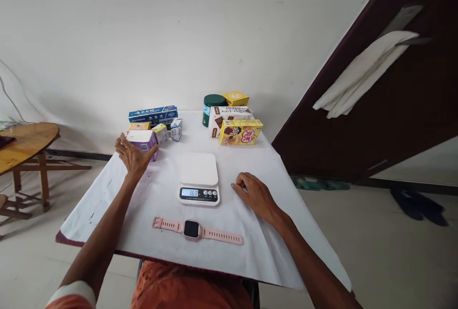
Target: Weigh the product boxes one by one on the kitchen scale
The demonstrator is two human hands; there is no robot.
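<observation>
My left hand (133, 156) spans a purple and white box (143, 140) at the table's left side, thumb against its right side and fingers at its left. Part of the box is hidden behind the hand. Near the middle lies a white digital kitchen scale (199, 168), nothing on its platform, its lit display showing digits that look like 363. To the right of the scale my right hand (255, 194) rests over the cloth, fingers curled in and holding nothing. A smartwatch with a pink strap (192, 229) lies stretched out in front of the scale.
Small cartons (160, 132) and a long blue box (153, 113) stand at the back left. At the back right are a green-lidded canister (213, 104), a white carton (214, 125) and yellow boxes (241, 132). A wooden table (39, 137) stands farther left.
</observation>
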